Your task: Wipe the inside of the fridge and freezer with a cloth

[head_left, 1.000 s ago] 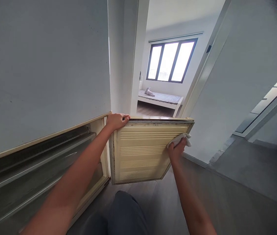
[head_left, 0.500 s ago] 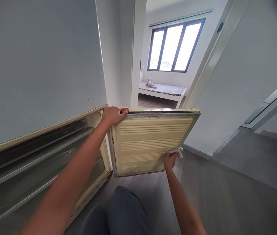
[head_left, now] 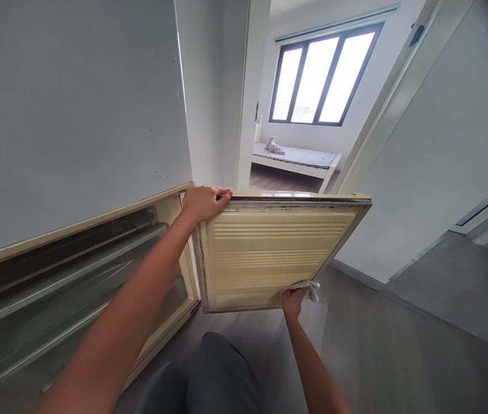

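A yellowed, ribbed fridge door point(head_left: 265, 253) stands swung open in front of me. My left hand point(head_left: 203, 202) grips its top edge near the hinge corner, fingers curled over the rim. My right hand point(head_left: 292, 301) presses a small white cloth point(head_left: 307, 287) against the door's lower right corner. The open lower compartment point(head_left: 97, 270) of the white fridge point(head_left: 75, 115) shows at the left, with glass shelves inside. Dark grime lines the door's seal along the top and hinge side.
My knee in dark trousers point(head_left: 213, 374) is at the bottom centre above a grey floor point(head_left: 377, 356). Beyond the door, a doorway opens to a room with a bed point(head_left: 296, 158) and a window point(head_left: 321, 75). A white wall point(head_left: 442, 144) stands at the right.
My right hand with the cloth has slid down the door's right edge from near the top corner to the bottom corner. My left hand has kept its grip on the top.
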The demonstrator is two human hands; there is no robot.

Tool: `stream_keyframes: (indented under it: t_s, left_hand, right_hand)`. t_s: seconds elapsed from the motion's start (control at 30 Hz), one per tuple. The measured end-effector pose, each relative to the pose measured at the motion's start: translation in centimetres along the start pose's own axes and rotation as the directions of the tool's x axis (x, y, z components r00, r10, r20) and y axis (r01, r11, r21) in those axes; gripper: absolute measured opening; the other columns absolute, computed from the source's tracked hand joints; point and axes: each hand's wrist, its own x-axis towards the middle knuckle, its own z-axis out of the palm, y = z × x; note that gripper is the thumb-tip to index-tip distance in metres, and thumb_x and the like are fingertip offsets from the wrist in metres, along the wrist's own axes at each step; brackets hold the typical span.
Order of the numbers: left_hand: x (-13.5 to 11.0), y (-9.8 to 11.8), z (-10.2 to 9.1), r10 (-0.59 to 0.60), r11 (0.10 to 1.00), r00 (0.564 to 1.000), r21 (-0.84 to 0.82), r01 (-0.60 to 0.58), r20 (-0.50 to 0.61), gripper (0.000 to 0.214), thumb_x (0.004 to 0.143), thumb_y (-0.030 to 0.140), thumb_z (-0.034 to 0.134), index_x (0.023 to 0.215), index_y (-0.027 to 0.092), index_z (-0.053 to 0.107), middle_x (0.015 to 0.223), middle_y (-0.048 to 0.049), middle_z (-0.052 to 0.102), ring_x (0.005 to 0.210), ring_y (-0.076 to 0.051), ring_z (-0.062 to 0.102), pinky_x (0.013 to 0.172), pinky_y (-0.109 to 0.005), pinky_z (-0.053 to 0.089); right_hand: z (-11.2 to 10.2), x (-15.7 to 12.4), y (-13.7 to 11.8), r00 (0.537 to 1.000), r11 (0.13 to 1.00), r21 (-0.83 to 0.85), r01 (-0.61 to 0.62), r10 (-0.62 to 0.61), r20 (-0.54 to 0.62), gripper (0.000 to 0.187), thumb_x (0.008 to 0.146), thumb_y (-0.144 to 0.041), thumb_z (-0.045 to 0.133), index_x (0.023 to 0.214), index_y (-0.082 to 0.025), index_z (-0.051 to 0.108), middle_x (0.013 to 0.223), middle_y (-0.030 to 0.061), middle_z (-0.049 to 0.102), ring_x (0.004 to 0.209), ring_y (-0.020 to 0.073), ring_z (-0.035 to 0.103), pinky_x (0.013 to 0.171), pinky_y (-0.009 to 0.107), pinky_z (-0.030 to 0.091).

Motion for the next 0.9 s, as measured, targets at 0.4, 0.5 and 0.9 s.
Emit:
stream_keyframes:
  t_s: [0.4, 0.5, 0.9]
  left_hand:
    - [0.0, 0.0, 0.1, -0.009, 1.0, 1.0, -0.001, 0.009, -0.018, 0.057, 0.081, 0.06, 0.02, 0.113, 0.039, 0.062, 0.123, 0.003, 0.071, 0.108, -0.026, 0.065, 0.073, -0.038, 0.046]
    - [0.0, 0.1, 0.1, -0.01, 1.0, 1.0, -0.005, 0.01, -0.017, 0.057, 0.081, 0.061, 0.02, 0.113, 0.038, 0.062, 0.123, 0.0029, 0.071, 0.108, -0.025, 0.065, 0.075, -0.038, 0.046]
    - [0.0, -0.1, 0.3, 0.009, 1.0, 1.0, -0.006, -0.01, -0.023, 0.057, 0.081, 0.061, 0.019, 0.113, 0.039, 0.062, 0.122, 0.0034, 0.072, 0.109, -0.025, 0.065, 0.075, -0.038, 0.047]
  right_hand:
    - [-4.3, 6.1, -9.3, 0.982, 0.981, -0.112, 0.158, -0.168, -0.087, 0.064, 0.089, -0.029, 0.041, 0.146, -0.008, 0.024, 0.148, 0.0251, 0.03, 0.134, 0.0372, 0.032, 0.101, 0.06, 0.035]
    - [-2.8, 3.6, -10.0, 0.981, 0.982, -0.094, 0.163, -0.171, -0.089, 0.061, 0.091, -0.03, 0.038, 0.147, -0.01, 0.024, 0.147, 0.0253, 0.031, 0.133, 0.0373, 0.032, 0.1, 0.062, 0.033]
    - [0.2, -4.7, -8.0, 0.813, 0.831, -0.034, 0.556, -0.534, 0.231, 0.038, 0.09, -0.023, 0.044, 0.127, -0.027, 0.054, 0.135, 0.0096, 0.051, 0.128, 0.0331, 0.039, 0.098, 0.059, 0.04]
